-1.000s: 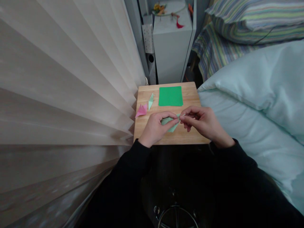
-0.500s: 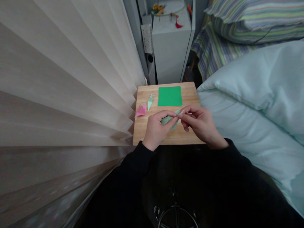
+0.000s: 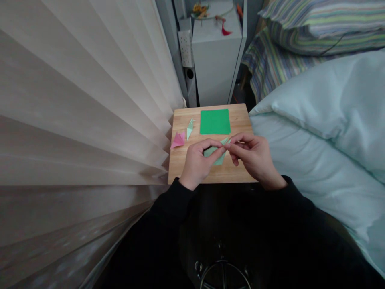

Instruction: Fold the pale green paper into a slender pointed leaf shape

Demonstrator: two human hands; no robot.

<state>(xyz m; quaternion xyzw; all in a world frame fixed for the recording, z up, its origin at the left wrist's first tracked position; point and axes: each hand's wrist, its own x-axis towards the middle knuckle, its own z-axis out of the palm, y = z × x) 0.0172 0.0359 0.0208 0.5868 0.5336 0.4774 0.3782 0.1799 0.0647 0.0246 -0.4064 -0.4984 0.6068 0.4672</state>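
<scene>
A pale green folded paper piece [image 3: 215,153] is held just above a small wooden table [image 3: 183,160]. My left hand [image 3: 197,162] pinches its left part between thumb and fingers. My right hand [image 3: 254,158] pinches its right tip, fingers curled close together. The two hands meet at the middle of the paper, and much of it is hidden under the fingers. A flat green paper square [image 3: 215,121] lies on the table beyond the hands.
A pink folded paper [image 3: 178,140] and a small mint folded paper [image 3: 189,128] lie at the table's left side. Pleated curtain [image 3: 81,104] hangs on the left, pale bedding [image 3: 325,120] on the right. A white cabinet [image 3: 215,56] stands behind the table.
Both hands and the folded paper have shifted slightly up and to the left in the view. The pinch on the paper stays the same.
</scene>
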